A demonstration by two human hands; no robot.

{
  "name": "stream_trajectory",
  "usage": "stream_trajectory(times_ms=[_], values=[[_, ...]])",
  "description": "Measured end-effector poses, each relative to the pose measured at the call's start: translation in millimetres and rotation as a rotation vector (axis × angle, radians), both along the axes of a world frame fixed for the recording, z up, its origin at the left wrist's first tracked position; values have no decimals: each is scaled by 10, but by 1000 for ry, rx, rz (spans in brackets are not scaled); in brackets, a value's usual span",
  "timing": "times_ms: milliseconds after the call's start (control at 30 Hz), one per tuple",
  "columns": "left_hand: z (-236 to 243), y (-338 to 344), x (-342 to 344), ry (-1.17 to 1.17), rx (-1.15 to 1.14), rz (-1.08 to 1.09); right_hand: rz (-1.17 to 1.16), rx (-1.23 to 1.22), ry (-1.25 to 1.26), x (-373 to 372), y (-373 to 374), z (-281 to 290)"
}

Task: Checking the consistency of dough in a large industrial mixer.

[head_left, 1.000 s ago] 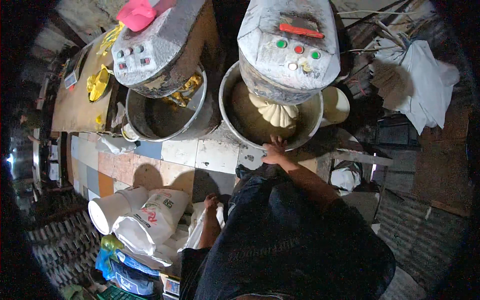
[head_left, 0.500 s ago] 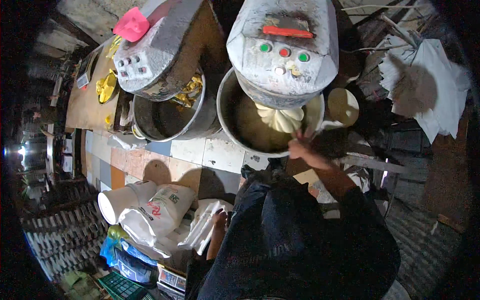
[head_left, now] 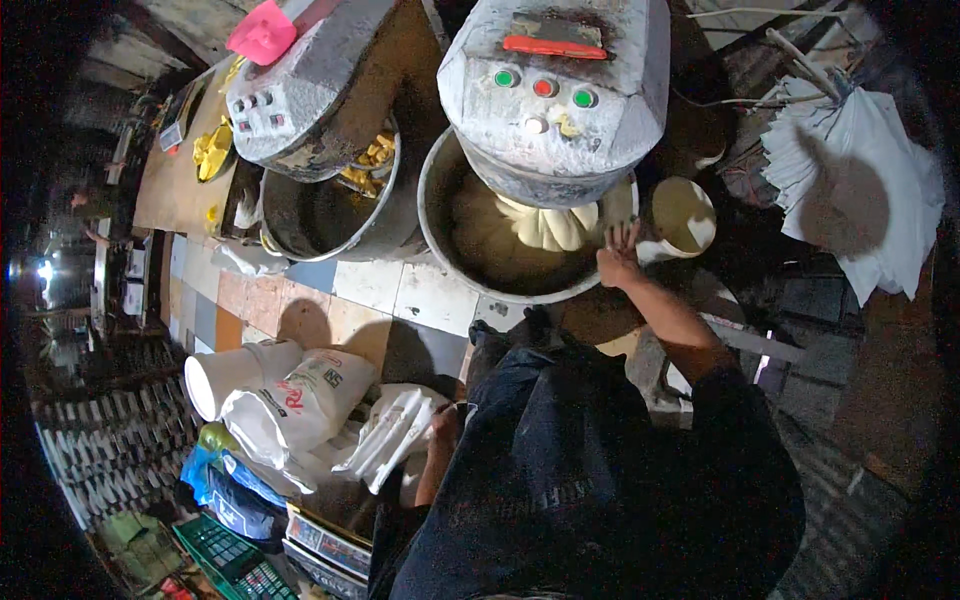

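Dimly lit indoors, patchwork-tiled floor (head_left: pixel 372 290), dough (head_left: pixel 555 228) in the right mixer bowl (head_left: pixel 520 297), right hand (head_left: pixel 618 260) splayed, shifted from its near edge to its right, left hand (head_left: pixel 443 425) (grip unclear) by a white sack (head_left: pixel 388 432).

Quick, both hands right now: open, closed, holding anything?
Left hand: at the white sack; grip cannot be told.
Right hand: open, fingers spread, at the mixing bowl's right rim, nothing visibly held.

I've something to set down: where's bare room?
Bare: the tiled floor between the left mixing bowl and the large white sack; the wooden tabletop below-left of the yellow heap. Crowded: around that sack, with the white bucket and blue bag; beside the right mixing bowl, by the right hand and pale pail.
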State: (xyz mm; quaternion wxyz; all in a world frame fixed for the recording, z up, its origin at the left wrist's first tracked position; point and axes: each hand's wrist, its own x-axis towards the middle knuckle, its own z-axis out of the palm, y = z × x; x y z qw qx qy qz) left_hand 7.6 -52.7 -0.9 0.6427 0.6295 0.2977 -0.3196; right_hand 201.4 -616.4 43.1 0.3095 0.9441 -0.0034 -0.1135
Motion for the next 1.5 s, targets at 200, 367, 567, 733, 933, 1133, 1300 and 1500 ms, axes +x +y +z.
stream_trajectory(times_ms=[200, 367, 567, 733, 933, 1133, 1300, 1500], values=[[-519, 265, -310, -65, 228, -63, -200, 681, 673, 269, 1227, 1379], [-562, 103, -324, -33, 217, -62, 159, 1059, 507, 192, 1413, 903], [-519, 49, -334, -20, 228, -35, -87, 365, 375, 225, 573, 1221], [-521, -30, -212, -18, 210, -81, 330, -103, -414, -55, 216, 879], [-529, 9, -451, 10, 240, -8, -2, 937, 83, -267, 1382, 1323], [-506, -6, -478, 39, 247, -8, 77, 685, -154, -270, 705, 1069], [-501, -7, -599, 56, 248, 0, -94, 503, -146, -76, 143, 1316], [-494, -30, -564, 71, 246, -23, -243, 877, 333, -173, 743, 791]])
